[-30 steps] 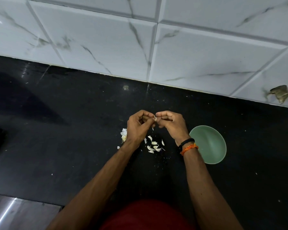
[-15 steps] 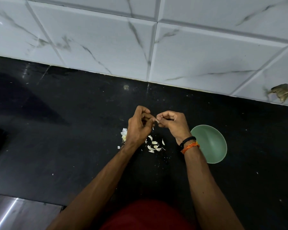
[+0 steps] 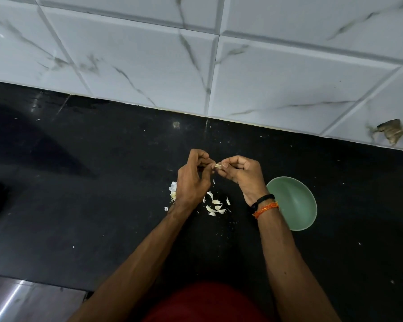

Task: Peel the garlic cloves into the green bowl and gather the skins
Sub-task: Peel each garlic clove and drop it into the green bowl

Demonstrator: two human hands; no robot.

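Observation:
Both my hands are raised over the black counter and pinch one small garlic clove (image 3: 218, 166) between their fingertips. My left hand (image 3: 193, 180) holds it from the left, my right hand (image 3: 242, 175) from the right. Below the hands lie several loose white garlic pieces (image 3: 215, 206) on the counter. A clump of garlic remains and skin (image 3: 173, 191) sits just left of my left wrist, partly hidden by it. The green bowl (image 3: 296, 203) stands to the right of my right wrist; its visible inside looks empty.
The black counter (image 3: 91, 194) runs back to a white marbled tile wall (image 3: 265, 77). A brown broken patch (image 3: 391, 133) marks the wall at far right. A metallic edge (image 3: 14, 298) shows at bottom left, and small white flecks dot the counter.
My hands have shifted slightly while working the clove between the fingertips; the clove shows a little more between them now. The bowl and loose pieces stay put.

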